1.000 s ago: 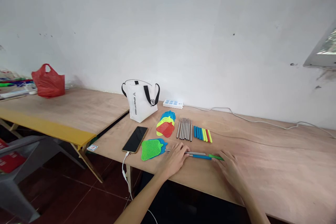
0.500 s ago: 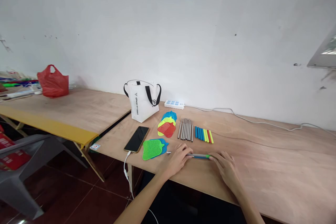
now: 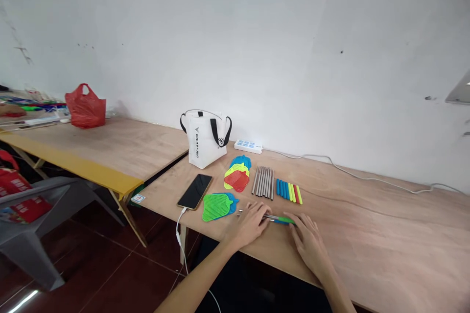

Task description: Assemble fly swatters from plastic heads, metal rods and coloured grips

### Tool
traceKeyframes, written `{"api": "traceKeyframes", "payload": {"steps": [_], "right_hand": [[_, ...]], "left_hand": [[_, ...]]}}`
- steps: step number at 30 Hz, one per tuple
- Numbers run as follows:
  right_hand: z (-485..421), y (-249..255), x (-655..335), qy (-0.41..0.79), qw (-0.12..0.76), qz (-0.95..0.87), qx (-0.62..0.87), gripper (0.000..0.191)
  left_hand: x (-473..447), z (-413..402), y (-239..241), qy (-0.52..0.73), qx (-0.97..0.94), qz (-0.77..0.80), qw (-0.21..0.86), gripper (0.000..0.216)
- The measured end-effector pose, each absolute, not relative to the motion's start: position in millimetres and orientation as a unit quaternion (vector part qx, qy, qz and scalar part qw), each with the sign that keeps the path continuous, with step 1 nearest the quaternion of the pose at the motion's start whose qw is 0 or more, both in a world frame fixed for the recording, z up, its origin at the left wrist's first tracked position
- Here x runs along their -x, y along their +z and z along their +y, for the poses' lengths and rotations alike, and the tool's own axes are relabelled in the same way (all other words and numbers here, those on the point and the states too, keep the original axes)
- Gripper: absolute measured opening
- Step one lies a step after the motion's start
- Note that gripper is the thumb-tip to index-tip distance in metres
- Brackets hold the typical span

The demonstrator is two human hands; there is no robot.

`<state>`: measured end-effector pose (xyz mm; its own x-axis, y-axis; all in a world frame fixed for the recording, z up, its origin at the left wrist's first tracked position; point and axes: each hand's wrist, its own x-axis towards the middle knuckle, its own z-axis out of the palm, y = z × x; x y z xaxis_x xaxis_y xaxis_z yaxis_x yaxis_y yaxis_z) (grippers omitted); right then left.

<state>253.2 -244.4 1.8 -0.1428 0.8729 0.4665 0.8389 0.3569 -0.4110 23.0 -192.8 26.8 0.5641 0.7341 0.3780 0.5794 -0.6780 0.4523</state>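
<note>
At 6 o'clock on the desk point(image 3: 367, 234), both hands, left point(image 3: 248, 225) and right point(image 3: 307, 242), hold one rod point(image 3: 273, 218) with a green grip point(image 3: 285, 220).

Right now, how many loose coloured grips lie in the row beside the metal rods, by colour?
Blue grips: 3
Yellow grips: 2
Red grip: 1
Yellow-green grip: 1
Total: 7, though the row is small in the picture, so the blue count is approximate.
</note>
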Motion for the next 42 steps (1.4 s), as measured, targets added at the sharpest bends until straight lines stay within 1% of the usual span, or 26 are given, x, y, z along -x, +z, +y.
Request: {"api": "traceKeyframes", "payload": {"steps": [7,14,19,26,30,33,37,40,42], "right_hand": [[-242.5,-5.1,-253.3,0.019,0.313,-0.744,0.59,0.039],[-240.7,-13.8,-251.5,-0.048,0.286,-0.743,0.603,0.04],[-239.0,-15.9,-252.0,-0.073,0.264,-0.755,0.597,0.042],[-239.0,-16.1,-250.8,-0.095,0.27,-0.754,0.591,0.039],[-240.1,-13.8,-250.3,-0.101,0.276,-0.754,0.587,0.036],[-241.7,-10.7,-249.3,-0.088,0.282,-0.753,0.589,0.036],[-242.7,-8.2,-247.6,-0.061,0.281,-0.747,0.6,0.038],[-241.8,-9.0,-247.7,-0.056,0.276,-0.753,0.595,0.039],[-241.3,-9.6,-248.3,-0.051,0.273,-0.758,0.59,0.037]], "left_hand": [[-22.8,-195.3,28.9,0.256,-0.885,0.367,0.126,0.014],[-23.4,-197.1,33.1,0.242,-0.887,0.377,0.113,0.012],[-22.3,-198.1,36.6,0.231,-0.89,0.379,0.105,0.014],[-23.7,-198.3,35.7,0.226,-0.888,0.385,0.112,0.013],[-20.9,-198.5,42.6,0.234,-0.884,0.377,0.144,0.014],[-5.5,-200.1,63.0,0.232,-0.884,0.367,0.171,0.021],[40.2,-202.1,93.6,0.218,-0.873,0.384,0.207,0.029],[80.1,-199.1,99.8,0.193,-0.854,0.425,0.227,0.03],[100.7,-193.8,95.5,0.163,-0.839,0.463,0.236,0.036]]}}
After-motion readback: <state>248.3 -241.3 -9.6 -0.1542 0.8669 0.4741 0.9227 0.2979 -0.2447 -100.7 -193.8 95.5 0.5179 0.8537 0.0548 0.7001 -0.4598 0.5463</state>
